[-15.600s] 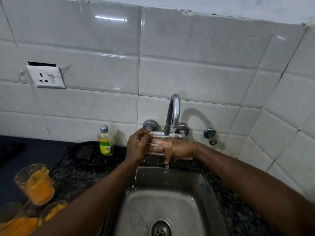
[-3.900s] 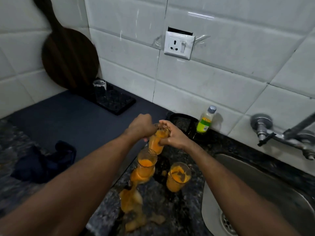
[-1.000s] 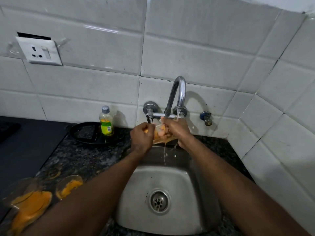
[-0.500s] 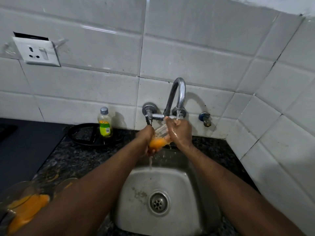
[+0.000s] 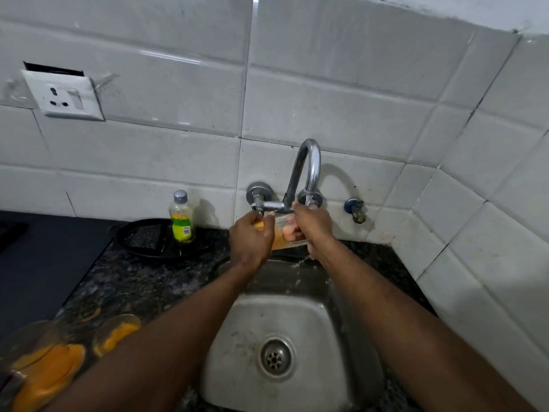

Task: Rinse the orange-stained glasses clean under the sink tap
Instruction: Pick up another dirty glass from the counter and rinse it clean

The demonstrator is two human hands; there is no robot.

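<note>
Beneath the tap spout (image 5: 310, 171), over the sink (image 5: 297, 318), the glass (image 5: 282, 237) lies sideways, long axis left-right; left hand (image 5: 251, 240) and right hand (image 5: 314, 226) each grip one end, the right nearer the outlet.

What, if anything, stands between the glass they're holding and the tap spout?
Nothing visible does. The left hand and right hand grip the glass close under the tap spout, over the sink.

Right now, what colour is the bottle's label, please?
The bottle label is green; head view.
</note>
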